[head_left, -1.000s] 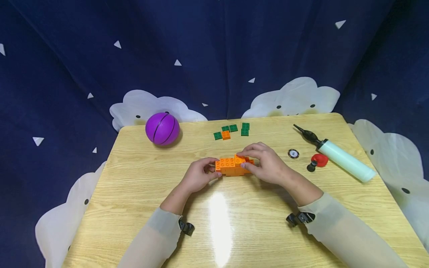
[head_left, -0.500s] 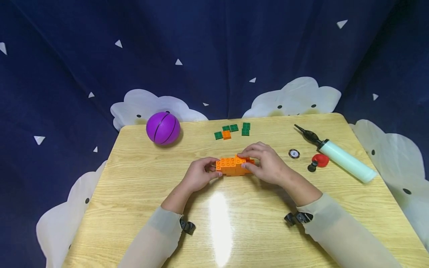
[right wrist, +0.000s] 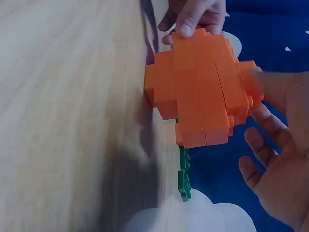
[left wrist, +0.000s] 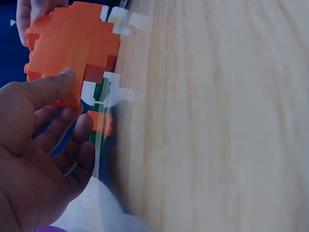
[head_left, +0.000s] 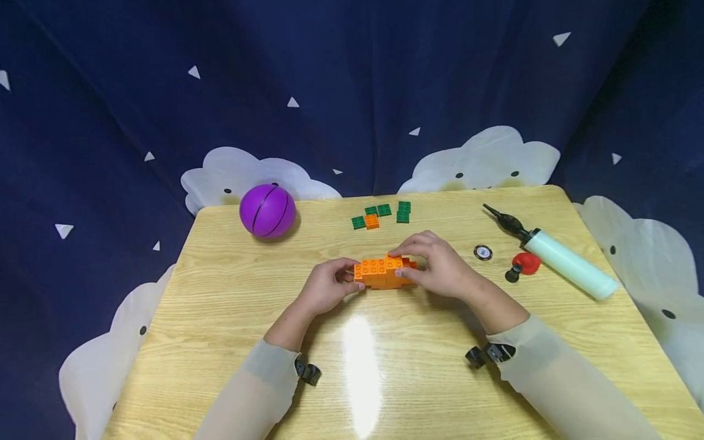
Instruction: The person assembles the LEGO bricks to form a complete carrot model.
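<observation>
An assembly of orange building bricks (head_left: 379,280), stepped in outline, stands upright on the table in front of me. My left hand (head_left: 323,288) pinches its left end, with the thumb (left wrist: 55,87) on the near face. At the right end of the top my right hand (head_left: 444,269) pinches a small orange brick (right wrist: 247,77) between thumb and fingertips. In the right wrist view that brick lies against the assembly's studded top side; whether it is fully pressed down I cannot tell. The right fingers partly hide the assembly's right end.
Beyond the hands lie several green bricks (head_left: 384,209) and a loose orange brick (head_left: 372,221). A purple ball (head_left: 267,211) sits at the back left. To the right are a round chip (head_left: 483,252), a red item (head_left: 527,263) with a black knob, and a hand pump (head_left: 569,264).
The small orange brick under my right fingers has shifted slightly and sits more in line with the assembly's top. The left hand keeps its grip.
</observation>
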A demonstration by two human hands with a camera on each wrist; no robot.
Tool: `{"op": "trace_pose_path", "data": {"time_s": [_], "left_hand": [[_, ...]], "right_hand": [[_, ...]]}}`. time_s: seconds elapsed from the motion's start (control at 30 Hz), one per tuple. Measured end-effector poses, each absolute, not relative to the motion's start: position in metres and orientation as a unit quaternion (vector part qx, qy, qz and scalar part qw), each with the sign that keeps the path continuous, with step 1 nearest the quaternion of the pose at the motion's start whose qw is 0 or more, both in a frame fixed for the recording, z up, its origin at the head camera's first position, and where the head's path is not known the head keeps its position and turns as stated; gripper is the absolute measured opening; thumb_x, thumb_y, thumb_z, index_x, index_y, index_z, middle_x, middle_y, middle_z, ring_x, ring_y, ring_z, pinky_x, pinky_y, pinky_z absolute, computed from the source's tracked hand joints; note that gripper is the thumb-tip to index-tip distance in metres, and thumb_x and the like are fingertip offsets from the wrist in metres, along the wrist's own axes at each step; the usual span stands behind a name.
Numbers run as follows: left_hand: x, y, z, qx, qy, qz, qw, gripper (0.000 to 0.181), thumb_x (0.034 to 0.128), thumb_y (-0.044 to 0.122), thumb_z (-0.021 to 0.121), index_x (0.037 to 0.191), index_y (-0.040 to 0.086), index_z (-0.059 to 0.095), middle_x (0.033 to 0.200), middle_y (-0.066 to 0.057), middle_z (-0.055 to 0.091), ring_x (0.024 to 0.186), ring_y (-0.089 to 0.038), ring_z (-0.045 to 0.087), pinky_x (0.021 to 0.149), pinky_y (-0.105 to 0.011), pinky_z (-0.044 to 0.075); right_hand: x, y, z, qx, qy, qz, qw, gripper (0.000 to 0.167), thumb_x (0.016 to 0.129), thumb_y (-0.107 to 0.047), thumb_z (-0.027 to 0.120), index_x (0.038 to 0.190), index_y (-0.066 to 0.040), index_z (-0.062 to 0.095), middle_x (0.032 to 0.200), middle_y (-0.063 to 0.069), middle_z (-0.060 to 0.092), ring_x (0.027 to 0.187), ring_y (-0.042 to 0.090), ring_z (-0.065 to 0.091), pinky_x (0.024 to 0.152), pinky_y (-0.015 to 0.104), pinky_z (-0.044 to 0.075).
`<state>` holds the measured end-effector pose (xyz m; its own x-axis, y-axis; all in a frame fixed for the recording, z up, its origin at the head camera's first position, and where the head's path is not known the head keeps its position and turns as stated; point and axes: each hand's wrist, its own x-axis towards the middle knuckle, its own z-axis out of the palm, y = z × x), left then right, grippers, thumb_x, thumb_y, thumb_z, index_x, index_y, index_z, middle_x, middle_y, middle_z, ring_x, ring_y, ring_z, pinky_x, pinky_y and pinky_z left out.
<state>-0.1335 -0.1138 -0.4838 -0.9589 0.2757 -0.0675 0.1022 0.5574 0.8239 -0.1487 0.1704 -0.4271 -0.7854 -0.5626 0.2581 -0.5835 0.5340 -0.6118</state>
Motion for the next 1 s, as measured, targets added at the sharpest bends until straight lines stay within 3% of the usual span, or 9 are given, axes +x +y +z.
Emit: {"op": "trace_pose_path", "data": {"time_s": [0.27,0.43,0.73,1.0], "left_hand": [[-0.134,-0.114,-0.483,0.118,0.873,0.464,0.096,0.043,0.0871,0.021,0.087,0.127,0.015,0.072,0.110,0.003,0.072,0.093,-0.015,0.066,0.081,-0.034,0.056],[-0.135,-0.114,-0.484,0.116,0.872,0.465,0.098,0.042,0.0866,0.021,0.087,0.126,0.016,0.072,0.110,0.005,0.071,0.093,-0.014,0.066,0.081,-0.034,0.056],[-0.135,-0.114,-0.484,0.120,0.872,0.464,0.100,0.042,0.0873,0.021,0.086,0.126,0.016,0.072,0.108,0.004,0.071,0.093,-0.015,0.065,0.082,-0.034,0.055],[-0.134,-0.114,-0.482,0.117,0.875,0.459,0.099,0.042,0.0878,0.021,0.086,0.127,0.017,0.072,0.110,0.004,0.071,0.094,-0.016,0.065,0.082,-0.035,0.056]], "right_hand": [[-0.163,0.168,-0.429,0.305,-0.861,0.406,-0.033,0.031,0.103,-0.038,0.066,0.126,-0.019,0.076,0.126,-0.003,0.068,0.124,0.024,0.057,0.105,0.053,0.045],[-0.173,0.164,-0.433,0.286,-0.865,0.410,-0.046,0.032,0.106,-0.038,0.060,0.127,-0.019,0.075,0.129,-0.001,0.069,0.126,0.025,0.059,0.109,0.053,0.044],[-0.192,0.164,-0.439,0.255,-0.875,0.406,-0.063,0.038,0.109,-0.041,0.054,0.131,-0.016,0.072,0.134,0.004,0.067,0.120,0.025,0.062,0.097,0.047,0.053],[-0.208,0.158,-0.448,0.245,-0.887,0.386,-0.066,0.041,0.107,-0.044,0.057,0.132,-0.015,0.070,0.125,0.001,0.069,0.110,0.021,0.063,0.094,0.041,0.054]]}}
